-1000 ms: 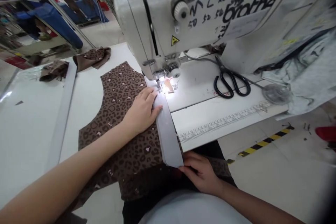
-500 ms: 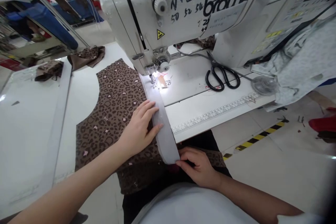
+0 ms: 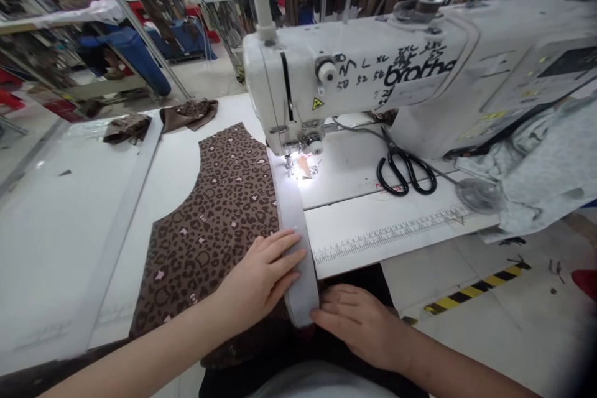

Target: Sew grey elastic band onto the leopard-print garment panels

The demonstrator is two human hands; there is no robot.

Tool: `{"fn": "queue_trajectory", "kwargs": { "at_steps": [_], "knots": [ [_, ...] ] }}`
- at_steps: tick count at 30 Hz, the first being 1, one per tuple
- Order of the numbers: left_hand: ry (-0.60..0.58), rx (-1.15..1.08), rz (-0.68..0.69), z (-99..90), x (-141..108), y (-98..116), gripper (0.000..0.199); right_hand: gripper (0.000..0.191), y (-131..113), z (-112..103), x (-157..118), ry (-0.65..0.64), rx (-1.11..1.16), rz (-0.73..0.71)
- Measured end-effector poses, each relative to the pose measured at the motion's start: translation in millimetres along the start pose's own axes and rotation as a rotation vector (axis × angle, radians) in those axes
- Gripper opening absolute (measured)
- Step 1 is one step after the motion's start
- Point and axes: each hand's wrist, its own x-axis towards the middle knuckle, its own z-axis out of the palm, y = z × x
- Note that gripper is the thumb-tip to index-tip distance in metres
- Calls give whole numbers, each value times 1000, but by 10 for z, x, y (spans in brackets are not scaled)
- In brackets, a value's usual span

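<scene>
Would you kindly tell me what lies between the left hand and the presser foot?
In the head view, the pale strip lies between the left hand and presser foot.

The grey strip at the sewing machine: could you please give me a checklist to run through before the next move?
1. Grey strip along the edge of the leopard-print fabric: ok.
2. Strip's far end at the presser foot: ok.
3. Presser foot lowered: cannot tell, too small.
4. Left hand on the strip, fingers clear of the foot: ok.
5. Right hand at the strip's near end: ok; firmness of hold, cannot tell.
6. Scissors clear of the strip: ok, lying off to the right.
</scene>
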Motion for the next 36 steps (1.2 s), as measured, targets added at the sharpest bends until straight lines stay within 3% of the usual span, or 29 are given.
{"fn": "queue_trajectory", "kwargs": {
  "at_steps": [2, 7, 10, 14, 24, 32, 34, 36],
  "knots": [
    [-44, 9, -19, -22, -7, 5, 36, 18, -27, -34, 50, -38, -34, -26],
    [-84, 6, -22, -40, -18, -3, 38, 15, -121, -88, 192, 115, -31, 27],
    [-72, 8, -34, -54, 41, -77, 38, 21, -81, -140, 311, 63, 35, 105],
    [-36, 20, -23, -93, 207, -256, 39, 21, 101, -221, 500, 21, 30, 182],
    [89, 50, 62, -231, 645, -754, 38, 21, 583, -398, 931, -8, -40, 199],
    [144, 164, 261, -387, 993, -1196, 32, 16, 934, -426, 1262, -8, -107, 270],
    [121, 211, 330, -446, 993, -1170, 33, 22, 884, -441, 1242, -10, -103, 278],
    [50, 222, 372, -476, 868, -1002, 40, 31, 731, -456, 1082, 23, -110, 253]
  ]
}}
